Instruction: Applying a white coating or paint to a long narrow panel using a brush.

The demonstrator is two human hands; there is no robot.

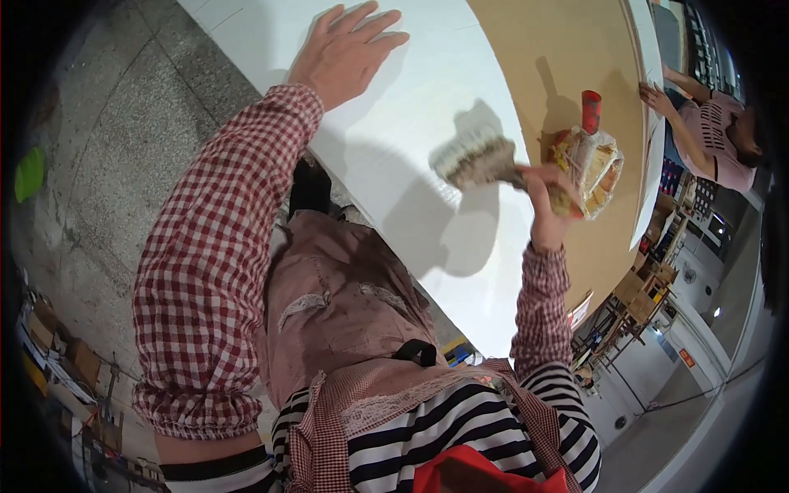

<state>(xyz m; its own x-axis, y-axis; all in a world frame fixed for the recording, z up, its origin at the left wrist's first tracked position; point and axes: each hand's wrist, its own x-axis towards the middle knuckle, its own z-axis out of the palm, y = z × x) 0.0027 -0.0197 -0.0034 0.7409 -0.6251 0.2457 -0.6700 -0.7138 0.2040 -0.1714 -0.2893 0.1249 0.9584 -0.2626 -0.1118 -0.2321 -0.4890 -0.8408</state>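
My left hand [349, 57] lies with fingers spread on a white sheet [386, 164] at its far left part. My right hand [549, 201] is closed round the handle of a wide, worn brush [485, 160]. The brush's pale bristles point left, over the white sheet, and a shadow falls beside them; whether they touch it I cannot tell. Just beyond my right hand stands a plastic-wrapped tub [606, 164], stained yellowish, with a red handle [591, 111] sticking up from it. The tub sits on a tan board [575, 49] beside the white sheet.
Across the table at the right, another person [715, 131] in a pink shirt rests their hands on its edge. Speckled floor [123, 123] lies to the left, with a green object [29, 174] on it. Wooden racks [633, 308] and boxes stand in the background.
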